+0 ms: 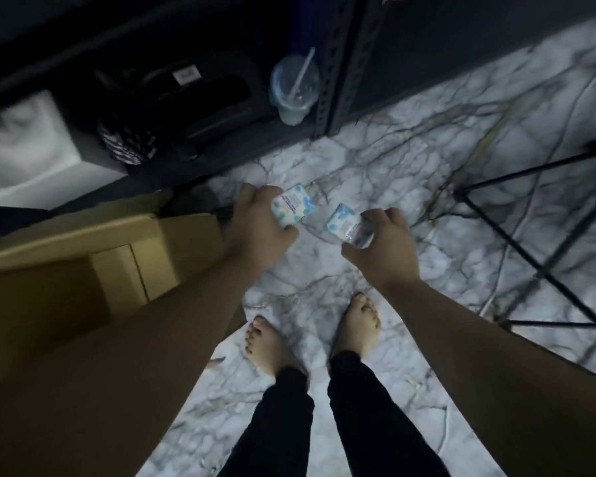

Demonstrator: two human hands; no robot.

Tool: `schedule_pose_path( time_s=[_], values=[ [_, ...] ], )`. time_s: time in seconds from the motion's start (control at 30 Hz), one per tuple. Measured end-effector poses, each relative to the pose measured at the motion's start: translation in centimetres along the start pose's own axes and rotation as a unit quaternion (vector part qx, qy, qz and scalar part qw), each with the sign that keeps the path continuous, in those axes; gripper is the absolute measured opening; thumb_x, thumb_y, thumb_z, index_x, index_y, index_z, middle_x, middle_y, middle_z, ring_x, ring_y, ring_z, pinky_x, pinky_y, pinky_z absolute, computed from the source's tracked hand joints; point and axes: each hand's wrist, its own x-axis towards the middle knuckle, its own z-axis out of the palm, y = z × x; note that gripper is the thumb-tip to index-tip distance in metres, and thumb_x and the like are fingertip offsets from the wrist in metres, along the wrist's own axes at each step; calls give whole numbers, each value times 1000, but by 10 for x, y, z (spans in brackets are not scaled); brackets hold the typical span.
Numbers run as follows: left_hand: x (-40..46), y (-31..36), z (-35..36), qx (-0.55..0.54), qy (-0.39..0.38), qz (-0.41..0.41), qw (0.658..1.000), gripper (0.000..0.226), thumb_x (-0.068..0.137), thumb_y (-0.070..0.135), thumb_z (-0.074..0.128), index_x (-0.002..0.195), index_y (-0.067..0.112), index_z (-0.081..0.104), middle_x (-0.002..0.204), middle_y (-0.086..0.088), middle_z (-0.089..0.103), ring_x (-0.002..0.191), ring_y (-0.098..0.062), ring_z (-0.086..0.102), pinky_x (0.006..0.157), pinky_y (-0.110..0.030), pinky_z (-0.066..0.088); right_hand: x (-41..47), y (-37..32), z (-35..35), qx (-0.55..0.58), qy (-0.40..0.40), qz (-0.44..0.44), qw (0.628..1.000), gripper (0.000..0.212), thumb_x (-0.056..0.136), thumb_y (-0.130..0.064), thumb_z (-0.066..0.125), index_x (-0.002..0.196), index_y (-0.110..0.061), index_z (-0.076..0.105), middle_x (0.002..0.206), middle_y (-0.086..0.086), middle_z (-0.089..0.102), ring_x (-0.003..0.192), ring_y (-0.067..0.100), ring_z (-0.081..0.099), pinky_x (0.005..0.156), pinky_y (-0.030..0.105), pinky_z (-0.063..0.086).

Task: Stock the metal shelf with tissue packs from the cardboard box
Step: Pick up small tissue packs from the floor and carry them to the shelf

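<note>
Our forearms reach out over bare feet on the marble floor (410, 187). Left hand (258, 232) grips one tissue pack (292, 208), right hand (382, 249) grips another pack (348, 226), both held over the floor beside the cardboard box (83, 256). Packs look light, soft and film-slick, so we'd pinch across the short sides. Metal shelf (327, 74) stands ahead.

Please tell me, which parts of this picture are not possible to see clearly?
Head view only:
- Cardboard box: its inside is dark and partly covered by the left arm; remaining packs cannot be counted.
- Metal shelf: upper levels cut off by the top edge; the lower level is dark.
- Tissue packs in the left hand and right hand: print is blurred, partly covered by fingers.
</note>
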Motion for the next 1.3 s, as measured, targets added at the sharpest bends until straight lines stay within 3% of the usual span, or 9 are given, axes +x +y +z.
schedule_pose_path(
  time_s=[0.13,0.27,0.33,0.47,0.57,0.83,0.97,1.1,1.3],
  values=[
    [-71,61,-78,-17,23,42,999,65,73,19,87,133,13,63,125,-9,48,101,-26,60,86,-27,48,-65,-57,-87,35,1,-27,999,56,75,-24,84,126,-16,62,115,-4,51,111,18,55,77,30,45],
    [-140,122,-161,-53,25,44,997,63,75,19,85,134,20,62,120,6,39,98,-5,50,87,-22,45,-124,-116,-173,46,-2,-73,996,61,76,-26,85,131,-17,60,119,-6,46,102,13,54,71,29,46],
    [-171,149,-203,-74,44,42,995,65,75,21,81,136,21,61,120,5,39,105,-7,51,91,-26,49,-148,-142,-210,40,2,-102,994,60,76,-27,85,130,-18,60,117,-9,44,100,12,53,70,26,43],
    [-225,188,-274,-88,110,42,989,64,77,25,78,138,18,58,120,4,43,102,-3,52,78,-4,40,-189,-191,-275,46,1,-163,985,60,78,-27,85,131,-19,60,116,-7,51,100,12,54,70,25,40],
    [-257,207,-313,-111,170,60,977,62,75,26,77,134,18,58,118,4,46,104,-7,56,83,-2,39,-212,-222,-310,52,5,-220,974,58,79,-28,84,132,-22,59,113,-8,52,93,8,54,70,29,47],
    [-319,223,-398,-163,311,67,934,64,75,9,85,128,28,54,121,7,51,111,7,55,85,-6,46,-254,-308,-350,94,38,-315,943,63,80,-29,84,135,-31,53,123,-20,54,102,1,58,74,19,48],
    [-346,210,-443,-176,372,78,908,65,73,27,80,129,36,49,125,13,52,114,-3,60,89,-31,57,-275,-360,-353,121,53,-370,919,55,75,-24,88,119,-32,58,115,-23,53,99,4,62,69,26,55],
    [-366,188,-484,-185,409,88,889,68,75,13,85,131,32,50,124,11,54,118,-8,60,95,-41,57,-298,-414,-345,143,38,-407,901,55,71,-20,89,112,-38,58,112,-25,56,98,4,63,61,34,60],
    [-378,139,-546,-233,445,105,858,63,73,22,82,126,38,50,123,10,57,117,-11,61,97,-41,56,-334,-500,-306,167,31,-439,882,67,70,-14,89,119,-41,51,113,-25,62,100,-5,62,76,12,50]
  ],
)
